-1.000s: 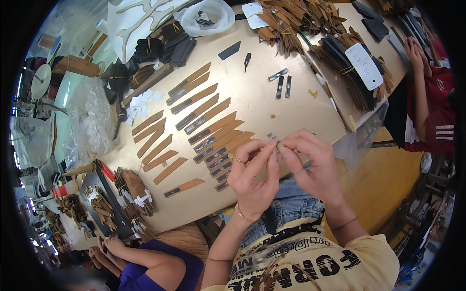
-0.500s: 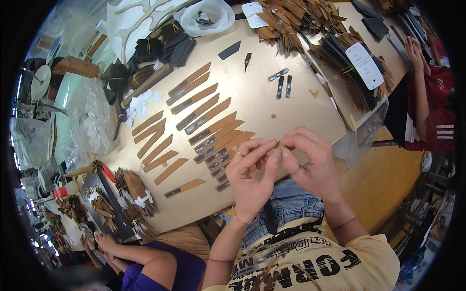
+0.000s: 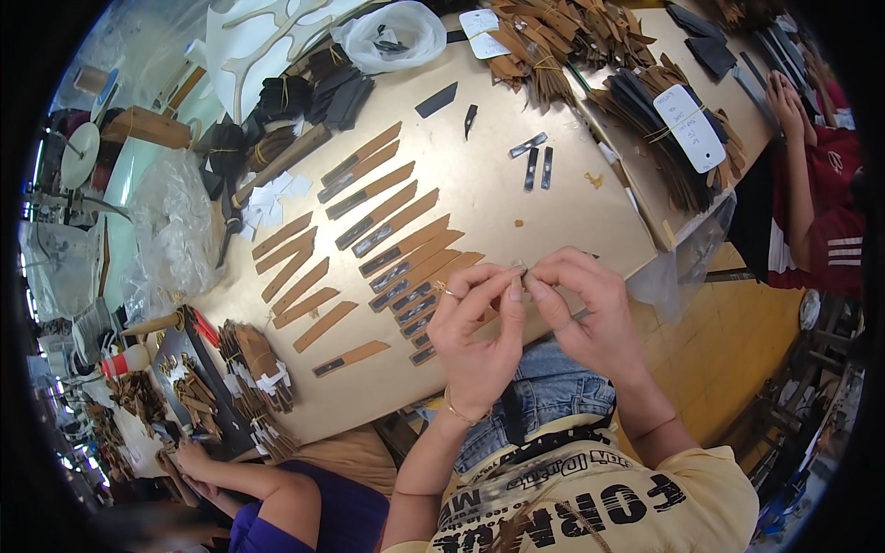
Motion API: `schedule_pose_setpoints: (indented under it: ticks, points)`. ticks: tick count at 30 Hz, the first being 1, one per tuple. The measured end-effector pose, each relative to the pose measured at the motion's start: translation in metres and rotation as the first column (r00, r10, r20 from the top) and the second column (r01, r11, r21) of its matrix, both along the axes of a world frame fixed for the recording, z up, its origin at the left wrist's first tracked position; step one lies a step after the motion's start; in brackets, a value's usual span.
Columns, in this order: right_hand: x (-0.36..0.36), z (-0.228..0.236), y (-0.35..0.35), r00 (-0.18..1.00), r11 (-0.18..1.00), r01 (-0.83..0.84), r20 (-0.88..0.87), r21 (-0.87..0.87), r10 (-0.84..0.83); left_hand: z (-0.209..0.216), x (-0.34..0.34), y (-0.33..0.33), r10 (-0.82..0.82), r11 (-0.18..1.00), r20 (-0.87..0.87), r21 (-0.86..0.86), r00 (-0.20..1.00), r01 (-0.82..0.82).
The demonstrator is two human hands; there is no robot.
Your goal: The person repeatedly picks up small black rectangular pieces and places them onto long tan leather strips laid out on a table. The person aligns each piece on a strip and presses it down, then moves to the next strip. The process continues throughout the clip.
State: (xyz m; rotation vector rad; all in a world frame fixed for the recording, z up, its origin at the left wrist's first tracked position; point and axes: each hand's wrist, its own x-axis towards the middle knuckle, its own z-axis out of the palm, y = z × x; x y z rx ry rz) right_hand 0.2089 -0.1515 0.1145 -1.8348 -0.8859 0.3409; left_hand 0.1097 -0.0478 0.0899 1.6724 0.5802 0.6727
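Above the table's near edge, my left hand (image 3: 477,327) and my right hand (image 3: 583,300) meet fingertip to fingertip. Both pinch a tiny dark piece between thumbs and forefingers; it is too small to name. Left of my hands lie rows of brown leather strips (image 3: 410,251) with slanted ends, many bearing a dark rectangular piece at the lower end. Farther left are plain brown strips (image 3: 300,276). Three small dark, shiny strips (image 3: 532,169) lie beyond my hands, with a crumb of brown material (image 3: 519,222) nearer.
Bundled leather strips with a white tag (image 3: 690,129) lie at the far right. A clear plastic bag (image 3: 392,37) with dark bits sits at the back. Dark bundles (image 3: 339,97) and white paper pieces (image 3: 274,198) lie left. Co-workers sit at left (image 3: 304,507) and right (image 3: 820,203).
My fingertips have shifted slightly around the tiny piece, with my left thumb drawn a little away from the right one. The strips on the table stay in place.
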Motion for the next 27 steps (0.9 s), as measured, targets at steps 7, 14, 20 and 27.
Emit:
schedule_pose_setpoints:
  ticks: [7, 14, 20, 27]
  points:
    - [0.013, -0.021, -0.039, 0.982, 0.982, 0.189, 0.002, -0.008, -0.189, -0.007, -0.011, 0.029, 0.133, 0.746, 0.226, -0.663, 0.965, 0.053]
    - [0.067, -0.055, -0.175, 0.667, 0.552, 0.743, 0.349, -0.379, -0.658, 0.0, -0.046, 0.058, 0.254, 0.731, 0.159, -0.677, 0.954, -0.082]
    - [0.067, -0.034, -0.148, 0.562, 0.122, 0.795, 0.646, -0.594, -0.516, -0.001, -0.072, 0.057, 0.156, 0.792, 0.144, -0.609, 0.977, -0.036]
    - [-0.02, 0.003, 0.029, 0.955, 0.949, -0.271, 0.077, -0.16, 0.286, 0.006, -0.109, 0.051, 0.236, 0.806, 0.149, -0.582, 0.96, -0.108]
